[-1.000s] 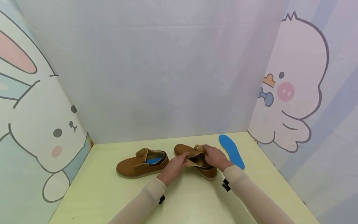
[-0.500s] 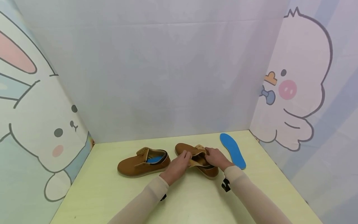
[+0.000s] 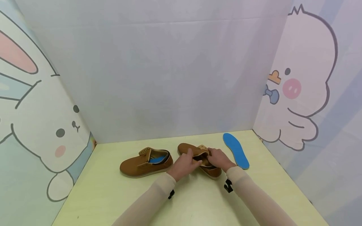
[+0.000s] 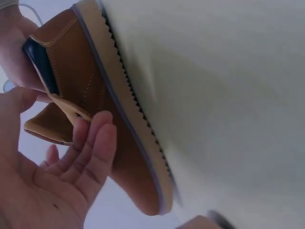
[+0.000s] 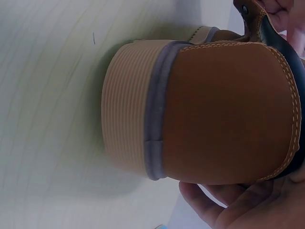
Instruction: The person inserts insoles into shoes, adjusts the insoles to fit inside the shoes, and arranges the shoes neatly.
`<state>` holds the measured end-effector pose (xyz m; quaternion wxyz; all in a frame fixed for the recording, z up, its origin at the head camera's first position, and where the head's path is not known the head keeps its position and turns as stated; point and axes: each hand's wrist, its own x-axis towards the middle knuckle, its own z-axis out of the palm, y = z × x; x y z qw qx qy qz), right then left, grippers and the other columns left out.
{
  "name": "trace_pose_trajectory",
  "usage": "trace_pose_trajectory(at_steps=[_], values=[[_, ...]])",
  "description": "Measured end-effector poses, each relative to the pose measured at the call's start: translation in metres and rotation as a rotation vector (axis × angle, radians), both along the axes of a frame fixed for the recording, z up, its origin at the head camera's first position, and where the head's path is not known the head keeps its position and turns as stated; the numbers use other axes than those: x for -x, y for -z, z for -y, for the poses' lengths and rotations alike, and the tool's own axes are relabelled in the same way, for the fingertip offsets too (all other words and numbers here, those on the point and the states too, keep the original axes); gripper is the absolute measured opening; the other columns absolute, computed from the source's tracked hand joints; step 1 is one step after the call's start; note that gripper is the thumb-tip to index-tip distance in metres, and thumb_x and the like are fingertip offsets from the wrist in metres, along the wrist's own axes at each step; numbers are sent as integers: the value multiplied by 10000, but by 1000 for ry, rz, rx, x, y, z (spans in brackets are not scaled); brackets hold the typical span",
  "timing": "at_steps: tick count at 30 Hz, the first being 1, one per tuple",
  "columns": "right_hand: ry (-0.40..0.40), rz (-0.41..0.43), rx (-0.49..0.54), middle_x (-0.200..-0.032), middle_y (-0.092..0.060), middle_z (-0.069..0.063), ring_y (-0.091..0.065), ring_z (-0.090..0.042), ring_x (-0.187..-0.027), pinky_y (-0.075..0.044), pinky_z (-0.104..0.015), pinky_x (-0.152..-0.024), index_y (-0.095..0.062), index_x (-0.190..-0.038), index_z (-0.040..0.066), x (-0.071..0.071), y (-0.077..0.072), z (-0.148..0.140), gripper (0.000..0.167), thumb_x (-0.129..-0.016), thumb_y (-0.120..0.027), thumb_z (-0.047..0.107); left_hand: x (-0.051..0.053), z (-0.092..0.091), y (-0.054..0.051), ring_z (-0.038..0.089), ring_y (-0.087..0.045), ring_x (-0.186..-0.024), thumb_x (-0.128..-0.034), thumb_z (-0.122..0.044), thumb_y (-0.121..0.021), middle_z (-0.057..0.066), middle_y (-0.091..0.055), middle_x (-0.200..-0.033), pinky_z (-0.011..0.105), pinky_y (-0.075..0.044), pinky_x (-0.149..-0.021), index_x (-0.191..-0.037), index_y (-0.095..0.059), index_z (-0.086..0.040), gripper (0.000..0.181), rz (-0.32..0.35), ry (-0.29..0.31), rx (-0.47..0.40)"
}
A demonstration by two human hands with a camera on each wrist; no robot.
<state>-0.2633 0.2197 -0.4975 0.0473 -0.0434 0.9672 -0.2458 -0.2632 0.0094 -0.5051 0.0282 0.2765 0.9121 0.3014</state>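
Observation:
A brown leather shoe (image 3: 213,172) stands on the table before me, toe pointing away and left. My right hand (image 3: 220,158) grips its far side by the opening; in the right wrist view, fingertips (image 5: 200,202) show along the upper (image 5: 224,114). At the near eyelet flap is my left hand (image 3: 183,165). In the left wrist view its loosely bent fingers (image 4: 102,138) are against the flap, the thumb apart from them near the collar. A matching shoe (image 3: 135,166) sits to the left with a blue insole (image 3: 157,159) inside. Another blue insole (image 3: 237,151) lies at right.
The pale yellow table (image 3: 99,188) meets a plain grey-white backdrop (image 3: 169,78) behind the shoes. Side panels carry a cartoon rabbit (image 3: 48,135) on the left and a cartoon chick (image 3: 302,91) on the right.
My left hand has shifted slightly right along the near flap, and its thumb has spread away from the fingers. The right hand keeps its hold on the far side.

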Motion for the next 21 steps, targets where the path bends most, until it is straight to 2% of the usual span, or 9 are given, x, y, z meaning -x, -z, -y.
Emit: trace_pose_trajectory(at_steps=[2,4,7,9,11,14,16,18,21], values=[[-2,-4,-5,-926,-672,-119,-553,-187,-660,-477,-382,-668,-510,-1440,-59,-1,-1,0,487,-995,-546,135,2,-8,-5,98,-447,-402,-988,-546,-600,-13,-473,-557,243,-354,-365,-1100,-452,-52,527,-37,-33,60],[0,-6,-2,-1012,-690,-156,-575,-198,-696,-489,-401,-690,-507,-1443,-62,-1,-2,0,496,-988,-551,132,4,-15,-9,108,-471,-405,-995,-558,-578,6,-497,-562,240,-370,-365,-1131,-485,-26,557,-102,-60,138],[-3,-8,0,-1068,-692,-184,-594,-208,-748,-503,-411,-707,-538,-1413,-56,-2,-1,2,466,-983,-556,125,9,-20,-11,97,-468,-399,-1044,-501,-517,-7,-482,-572,220,-362,-350,-1084,-547,-39,464,-215,-84,235],[-11,-1,7,-1053,-689,-178,-597,-211,-751,-505,-407,-704,-531,-1419,-59,-2,0,2,464,-995,-554,128,13,-21,-11,92,-460,-386,-1077,-438,-478,-11,-478,-568,212,-350,-335,-1020,-568,-69,384,-239,-95,249],[-18,4,1,-1054,-686,-171,-598,-201,-756,-512,-399,-707,-524,-1425,-59,-2,1,2,462,-1008,-552,139,17,-20,-10,91,-462,-393,-1095,-382,-457,-10,-482,-580,214,-351,-336,-975,-581,-87,342,-206,-108,205],[-16,8,-11,-1068,-679,-155,-582,-188,-737,-505,-388,-705,-477,-1467,-65,-2,0,0,504,-1018,-547,152,23,-18,-9,105,-482,-420,-1109,-361,-420,3,-510,-598,232,-371,-355,-965,-599,-89,356,-86,-134,75],[-6,7,-11,-1039,-674,-144,-563,-191,-706,-492,-384,-689,-466,-1476,-65,-2,-1,-1,514,-1015,-542,150,26,-16,-7,118,-496,-434,-1116,-365,-388,15,-524,-611,247,-390,-371,-956,-603,-81,391,-29,-148,-4],[0,6,-10,-1046,-671,-144,-546,-191,-699,-480,-382,-691,-458,-1482,-66,-1,-1,-2,522,-1013,-537,149,28,-14,-6,133,-505,-427,-1123,-362,-357,30,-531,-612,262,-403,-373,-948,-597,-73,415,3,-155,-59],[1,13,-8,-1087,-671,-154,-535,-190,-698,-468,-377,-692,-445,-1495,-58,-2,-1,-2,529,-1017,-523,157,30,-11,-3,143,-504,-396,-1132,-316,-331,53,-523,-600,268,-411,-353,-917,-592,-47,432,11,-162,-101]])
